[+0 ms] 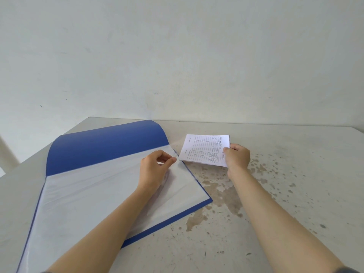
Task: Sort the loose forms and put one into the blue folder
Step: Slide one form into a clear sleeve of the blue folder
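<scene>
The left hand [155,168] pinches the top edge of a clear plastic sleeve [110,186] in the open blue plastic folder [102,148]; lift that edge well apart first; the right hand [237,159] grips a thin stack of white printed forms [204,149], just beside the left fingertips, near the sleeve's mouth.

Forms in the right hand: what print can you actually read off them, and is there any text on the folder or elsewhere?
"NOTA NO." stands as the bold heading on the top sheet of the forms, held by the right hand.
Handwritten entries, column headings and footer words on that sheet: too small and blurred to read.
Blue folder, pinched at a sleeve by the left hand: no text.
Table: none.
</scene>
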A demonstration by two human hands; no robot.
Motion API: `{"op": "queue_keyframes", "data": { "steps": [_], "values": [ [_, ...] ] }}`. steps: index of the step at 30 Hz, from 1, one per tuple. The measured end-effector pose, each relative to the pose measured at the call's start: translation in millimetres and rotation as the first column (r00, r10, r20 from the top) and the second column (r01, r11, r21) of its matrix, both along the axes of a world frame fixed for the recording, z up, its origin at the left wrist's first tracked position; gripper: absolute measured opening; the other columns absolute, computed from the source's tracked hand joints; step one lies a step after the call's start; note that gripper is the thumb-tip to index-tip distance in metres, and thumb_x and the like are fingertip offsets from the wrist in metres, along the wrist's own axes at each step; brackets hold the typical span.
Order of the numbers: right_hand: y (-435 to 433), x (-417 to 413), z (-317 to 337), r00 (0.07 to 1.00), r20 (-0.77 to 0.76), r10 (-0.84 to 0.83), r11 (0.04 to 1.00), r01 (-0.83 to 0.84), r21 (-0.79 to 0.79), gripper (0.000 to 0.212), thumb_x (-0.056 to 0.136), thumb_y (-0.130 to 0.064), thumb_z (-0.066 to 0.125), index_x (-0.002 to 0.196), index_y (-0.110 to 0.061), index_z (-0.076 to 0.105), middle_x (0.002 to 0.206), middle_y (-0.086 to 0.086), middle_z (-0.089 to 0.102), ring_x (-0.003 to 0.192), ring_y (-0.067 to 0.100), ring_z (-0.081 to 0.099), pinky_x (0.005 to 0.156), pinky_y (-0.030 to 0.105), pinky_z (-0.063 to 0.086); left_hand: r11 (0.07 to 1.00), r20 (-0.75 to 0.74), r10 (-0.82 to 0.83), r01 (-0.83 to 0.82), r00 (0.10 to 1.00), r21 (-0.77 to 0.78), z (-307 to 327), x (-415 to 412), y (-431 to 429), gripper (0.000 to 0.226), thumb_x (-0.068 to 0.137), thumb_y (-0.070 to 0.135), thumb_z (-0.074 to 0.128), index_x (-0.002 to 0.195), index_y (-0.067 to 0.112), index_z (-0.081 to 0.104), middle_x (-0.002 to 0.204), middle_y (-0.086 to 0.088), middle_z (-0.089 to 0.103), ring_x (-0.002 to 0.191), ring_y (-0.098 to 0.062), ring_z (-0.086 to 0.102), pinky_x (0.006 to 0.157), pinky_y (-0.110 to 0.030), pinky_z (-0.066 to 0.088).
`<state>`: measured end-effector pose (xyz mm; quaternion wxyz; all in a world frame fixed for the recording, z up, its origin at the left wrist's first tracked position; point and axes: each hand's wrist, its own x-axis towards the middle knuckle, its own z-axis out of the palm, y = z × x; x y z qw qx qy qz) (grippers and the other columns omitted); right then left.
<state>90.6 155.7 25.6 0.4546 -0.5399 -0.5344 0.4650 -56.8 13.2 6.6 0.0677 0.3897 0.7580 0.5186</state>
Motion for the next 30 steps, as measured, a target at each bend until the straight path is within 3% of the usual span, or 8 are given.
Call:
{"op": "queue_keyframes", "data": {
  "steps": [6,10,16,23,26,28,30],
  "values": [
    [-9,-8,9,0.997,0.010,0.071,0.997,-0.071,-0.008,0.021,0.088,0.003,0.047,0.082,-0.009,0.063,0.085,0.006,0.062,0.069,0.018,0.057,0.053,0.023,0.046,1.000,0.002,-0.005,0.005,1.000,0.025,1,1,-1,0.005,0.083,0.021,0.069,0.081,0.018,0.065,0.076,0.015,0.060,0.074,-0.004,0.059,0.065,-0.009,0.043],
    [-10,-7,15,0.988,0.041,0.151,0.988,-0.149,-0.046,0.018,0.087,0.003,0.051,0.090,-0.006,0.066,0.089,0.009,0.062,0.080,0.023,0.059,0.064,0.026,0.048,0.999,0.021,0.004,-0.005,1.000,0.033,0,1,0,0.007,0.085,0.020,0.068,0.079,0.019,0.063,0.077,0.018,0.058,0.074,-0.004,0.059,0.063,-0.011,0.045],
    [-2,2,19,0.945,0.112,0.307,0.938,-0.280,-0.202,0.024,0.085,0.005,0.058,0.107,0.010,0.064,0.104,0.020,0.067,0.083,0.026,0.060,0.064,0.027,0.047,0.999,-0.061,-0.003,0.005,0.998,0.038,-2,1,0,0.009,0.083,0.019,0.070,0.077,0.018,0.064,0.085,0.007,0.063,0.075,-0.005,0.060,0.071,-0.022,0.054],
    [-1,10,20,0.893,0.151,0.423,0.887,-0.374,-0.271,0.023,0.084,0.007,0.060,0.105,0.001,0.067,0.097,0.015,0.067,0.076,0.023,0.062,0.056,0.025,0.048,1.000,-0.131,-0.024,0.026,0.991,0.012,-1,2,1,0.009,0.084,0.021,0.069,0.077,0.021,0.062,0.088,0.006,0.062,0.082,-0.011,0.061,0.074,-0.026,0.054],
    [-3,6,20,0.878,0.135,0.460,0.868,-0.412,-0.277,0.024,0.084,0.005,0.061,0.107,0.000,0.067,0.095,0.015,0.067,0.071,0.019,0.062,0.054,0.025,0.046,0.997,-0.123,-0.069,0.064,0.990,-0.044,1,4,0,0.007,0.087,0.028,0.064,0.086,0.020,0.065,0.097,0.004,0.063,0.089,-0.015,0.060,0.069,-0.013,0.046],
    [-4,2,20,0.874,0.125,0.470,0.863,-0.424,-0.276,0.024,0.085,0.005,0.060,0.107,0.000,0.067,0.097,0.016,0.068,0.075,0.022,0.064,0.056,0.026,0.048,0.979,-0.095,-0.152,0.136,0.984,-0.154,7,5,-4,0.021,0.090,0.037,0.057,0.102,0.022,0.065,0.111,0.006,0.061,0.095,-0.014,0.056,0.069,-0.011,0.044],
    [-6,-3,20,0.870,0.127,0.477,0.859,-0.431,-0.275,0.024,0.085,0.005,0.061,0.107,0.001,0.067,0.100,0.017,0.069,0.081,0.025,0.064,0.059,0.027,0.050,0.933,-0.215,-0.242,0.165,0.946,-0.321,11,0,-11,0.042,0.090,0.050,0.049,0.123,0.024,0.059,0.130,0.008,0.054,0.112,-0.016,0.051,0.087,-0.021,0.046]
  ]
}}
